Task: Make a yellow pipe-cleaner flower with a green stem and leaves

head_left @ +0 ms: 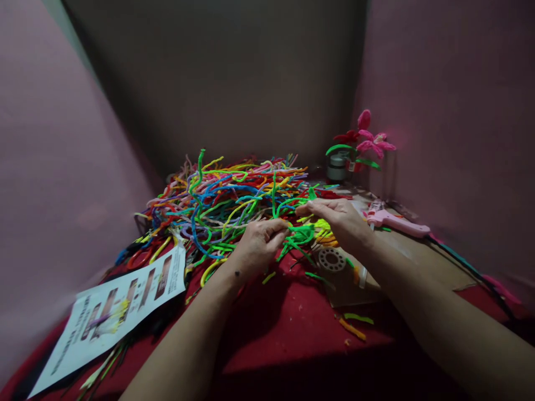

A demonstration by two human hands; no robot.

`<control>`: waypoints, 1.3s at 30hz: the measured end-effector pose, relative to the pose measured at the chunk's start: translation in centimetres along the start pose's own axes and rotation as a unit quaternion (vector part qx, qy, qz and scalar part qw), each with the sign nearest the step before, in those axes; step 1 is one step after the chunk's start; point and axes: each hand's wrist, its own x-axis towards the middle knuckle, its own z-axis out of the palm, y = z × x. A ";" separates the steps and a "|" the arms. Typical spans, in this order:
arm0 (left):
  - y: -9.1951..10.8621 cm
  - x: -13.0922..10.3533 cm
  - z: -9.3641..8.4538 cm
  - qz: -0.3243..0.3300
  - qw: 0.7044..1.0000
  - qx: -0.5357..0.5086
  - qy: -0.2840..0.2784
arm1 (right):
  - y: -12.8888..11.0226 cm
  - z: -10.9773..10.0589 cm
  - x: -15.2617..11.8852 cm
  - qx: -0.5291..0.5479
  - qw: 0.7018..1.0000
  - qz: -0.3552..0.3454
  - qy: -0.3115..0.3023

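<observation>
Green pipe-cleaner bundle lies between the two hands, low over the bench, just in front of the mixed-colour pipe-cleaner pile. Left hand: thumb and fingertips drawn together in a narrow pinch at the bundle's left edge. Right hand: fingers narrowed near green strands above the bundle; cannot tell whether they grip one. Orientation: the dense part of the bundle runs roughly left to right across the wearer's front, long axis approximate; loose ends fan down-left and down-right, so no single tip can be named. Handling, as judged: pinch firmly where the strands meet, work one strand at a time close to that point, ease the fuzzy wire round rather than kinking it, and mind the sharp cut ends. Just right of the bundle, under the right forearm, sits a perforated disc on a cardboard sheet; a pink glue gun rests farther right. Near the cardboard's front edge: an orange offcut. Left: a printed sheet, slanting. Back right: a pink flower beside a small jar.
</observation>
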 end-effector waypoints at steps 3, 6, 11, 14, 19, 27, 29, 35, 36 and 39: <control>-0.2 -0.1 0.1 -0.001 1.000 0.001 -0.014 | -0.2 0.7 -0.5 -0.190 0.966 -0.177 -0.009; -0.3 -0.1 0.1 0.003 1.000 0.005 -0.019 | 0.3 1.5 -1.0 -0.273 0.938 -0.214 -0.010; -0.4 0.1 0.1 0.052 0.995 0.079 -0.027 | 0.6 1.5 -0.9 -0.135 0.988 0.044 -0.058; -0.6 0.1 0.3 0.096 0.986 0.128 -0.051 | 0.6 1.0 -0.5 -0.083 0.978 0.161 -0.099; -0.8 -0.1 0.3 0.109 0.976 0.164 -0.088 | 0.7 0.9 -0.3 -0.059 0.967 0.174 -0.175; -1.6 0.0 0.0 0.127 0.956 0.216 -0.152 | 1.9 2.4 -1.1 -0.097 0.969 0.125 -0.190; -1.4 0.1 -0.4 0.124 0.964 0.235 -0.023 | 1.8 2.5 -1.0 -0.080 0.983 0.112 -0.117; -0.5 0.4 -1.2 -0.111 0.929 -0.060 0.349 | 1.1 2.6 -0.8 0.055 0.992 0.095 0.063; -0.5 0.5 -0.8 -0.156 0.931 -0.162 0.288 | 1.1 2.8 -0.9 0.070 0.991 0.088 0.071; -0.3 0.7 0.8 -0.217 0.901 -0.357 0.116 | 1.1 3.3 -1.3 0.079 0.992 0.073 0.064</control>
